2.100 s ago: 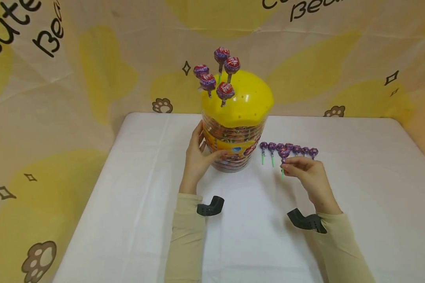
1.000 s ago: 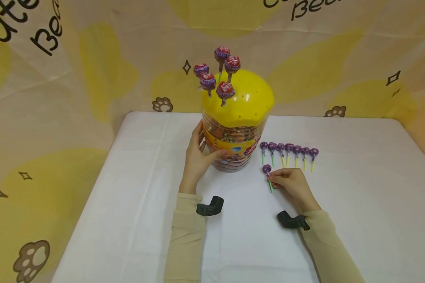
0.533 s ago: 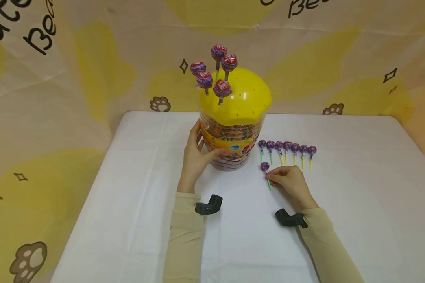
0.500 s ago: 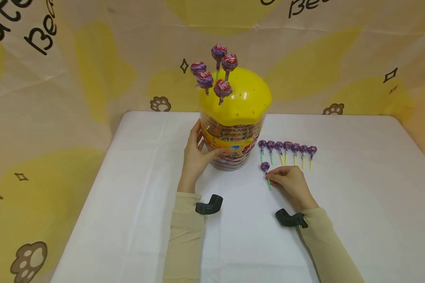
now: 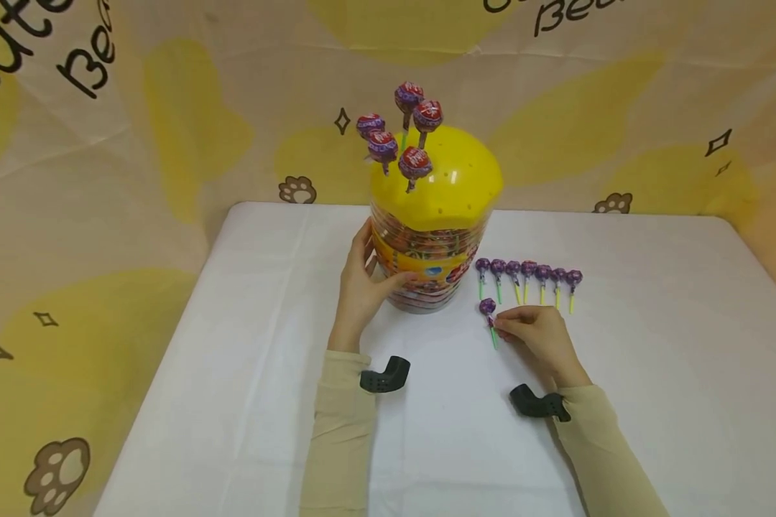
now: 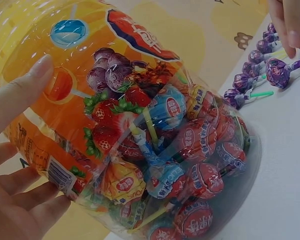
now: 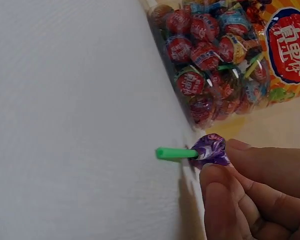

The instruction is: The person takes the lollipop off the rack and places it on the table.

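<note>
My left hand (image 5: 362, 291) holds the side of a big clear candy jar (image 5: 427, 248), thumb on the orange label and fingers round the far side. Several lollipops (image 5: 415, 164) stand stuck in the jar's domed yellow lid (image 5: 462, 172). By the jar's foot a purple-wrapped lollipop (image 5: 487, 307) with a green stick lies on the white table. My right hand (image 5: 543, 337) is beside it. In the right wrist view, thumb and forefinger (image 7: 270, 162) stand apart at the wrapper (image 7: 210, 150) of that lollipop, close to it or just touching.
Behind the single lollipop lies a row of purple lollipops (image 5: 529, 269) with green and yellow sticks. Wrapped lollipops (image 6: 195, 180) fill the jar's lower part. A patterned yellow cloth (image 5: 575, 129) hangs behind the white table (image 5: 246, 345).
From above the row, my right hand has brought the lollipop down to the table in front of it. Its fingertips have since drawn slightly right, off the stick. The left hand stays put.
</note>
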Demonstrator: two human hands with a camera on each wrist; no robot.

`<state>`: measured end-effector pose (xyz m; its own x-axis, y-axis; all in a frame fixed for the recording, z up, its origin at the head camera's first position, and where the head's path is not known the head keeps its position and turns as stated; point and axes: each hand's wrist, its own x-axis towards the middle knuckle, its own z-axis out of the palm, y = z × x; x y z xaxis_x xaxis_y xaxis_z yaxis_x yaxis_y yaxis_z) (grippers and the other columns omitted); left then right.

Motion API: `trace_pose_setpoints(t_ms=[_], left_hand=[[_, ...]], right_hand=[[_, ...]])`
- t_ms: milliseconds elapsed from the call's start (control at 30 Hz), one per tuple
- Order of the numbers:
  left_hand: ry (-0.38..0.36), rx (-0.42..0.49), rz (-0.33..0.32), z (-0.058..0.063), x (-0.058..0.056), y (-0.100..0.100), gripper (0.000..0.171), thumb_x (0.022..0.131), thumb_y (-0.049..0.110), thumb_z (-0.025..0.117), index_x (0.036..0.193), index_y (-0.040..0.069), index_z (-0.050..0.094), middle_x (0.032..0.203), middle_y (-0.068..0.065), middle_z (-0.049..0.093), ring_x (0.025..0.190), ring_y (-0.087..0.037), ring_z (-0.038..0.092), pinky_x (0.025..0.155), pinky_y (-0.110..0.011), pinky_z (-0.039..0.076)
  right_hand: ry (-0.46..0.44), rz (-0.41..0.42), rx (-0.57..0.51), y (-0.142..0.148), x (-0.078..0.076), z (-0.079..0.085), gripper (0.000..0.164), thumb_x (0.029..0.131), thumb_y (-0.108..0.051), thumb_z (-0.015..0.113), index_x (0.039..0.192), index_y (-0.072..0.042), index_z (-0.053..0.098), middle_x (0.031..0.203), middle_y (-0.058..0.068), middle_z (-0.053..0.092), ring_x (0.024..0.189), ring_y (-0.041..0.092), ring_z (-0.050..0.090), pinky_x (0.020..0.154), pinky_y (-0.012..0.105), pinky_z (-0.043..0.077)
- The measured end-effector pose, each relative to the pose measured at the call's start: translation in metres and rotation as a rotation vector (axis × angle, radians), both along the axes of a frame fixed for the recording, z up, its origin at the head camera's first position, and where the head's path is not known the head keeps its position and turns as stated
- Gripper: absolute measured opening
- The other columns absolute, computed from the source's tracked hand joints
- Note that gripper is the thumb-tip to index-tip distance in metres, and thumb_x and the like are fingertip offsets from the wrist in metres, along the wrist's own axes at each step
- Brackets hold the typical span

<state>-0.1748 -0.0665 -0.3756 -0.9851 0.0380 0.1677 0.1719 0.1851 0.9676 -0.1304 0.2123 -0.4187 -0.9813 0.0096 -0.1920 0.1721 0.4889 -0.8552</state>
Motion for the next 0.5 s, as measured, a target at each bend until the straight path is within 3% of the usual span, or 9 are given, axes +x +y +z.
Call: trace_pose_setpoints(t_ms=[133, 267, 400, 500], left_hand=[[0.000, 0.003, -0.002, -0.001, 0.000, 0.000, 0.094, 0.077, 0.017, 0.079, 0.151, 0.016, 0.020, 0.153, -0.003, 0.024, 0.138, -0.024, 0.028, 0.111, -0.031, 0.030], [0.007, 0.002, -0.003, -0.001, 0.001, 0.000, 0.095, 0.077, 0.018, 0.080, 0.151, 0.016, 0.020, 0.153, -0.003, 0.024, 0.138, -0.024, 0.028, 0.111, -0.033, 0.030], [0.006, 0.006, 0.000, -0.001, 0.002, 0.000, 0.095, 0.076, 0.018, 0.080, 0.150, 0.017, 0.021, 0.153, -0.003, 0.025, 0.137, -0.023, 0.029, 0.112, -0.034, 0.030], [0.005, 0.011, -0.002, 0.000, 0.002, 0.000, 0.094, 0.077, 0.018, 0.080, 0.150, 0.017, 0.021, 0.153, -0.002, 0.025, 0.138, -0.023, 0.028, 0.112, -0.033, 0.030]], right_hand=[[0.055, -0.022, -0.127, -0.001, 0.003, 0.014, 0.031, 0.087, -0.010, 0.068, 0.108, 0.012, 0.065, 0.090, 0.009, 0.071, 0.076, 0.006, 0.067, 0.072, 0.018, 0.055], [0.169, -0.002, -0.202, -0.005, 0.003, 0.036, 0.033, 0.088, -0.008, 0.067, 0.111, 0.015, 0.061, 0.086, 0.000, 0.070, 0.076, 0.011, 0.068, 0.074, 0.019, 0.056], [0.291, 0.001, -0.204, -0.011, 0.000, 0.066, 0.030, 0.087, -0.013, 0.069, 0.108, 0.008, 0.066, 0.086, -0.007, 0.070, 0.075, 0.012, 0.067, 0.075, 0.017, 0.054], [0.375, -0.011, -0.297, -0.017, -0.003, 0.089, 0.021, 0.086, -0.010, 0.070, 0.103, 0.003, 0.070, 0.087, -0.003, 0.070, 0.075, 0.014, 0.067, 0.076, 0.018, 0.055]])
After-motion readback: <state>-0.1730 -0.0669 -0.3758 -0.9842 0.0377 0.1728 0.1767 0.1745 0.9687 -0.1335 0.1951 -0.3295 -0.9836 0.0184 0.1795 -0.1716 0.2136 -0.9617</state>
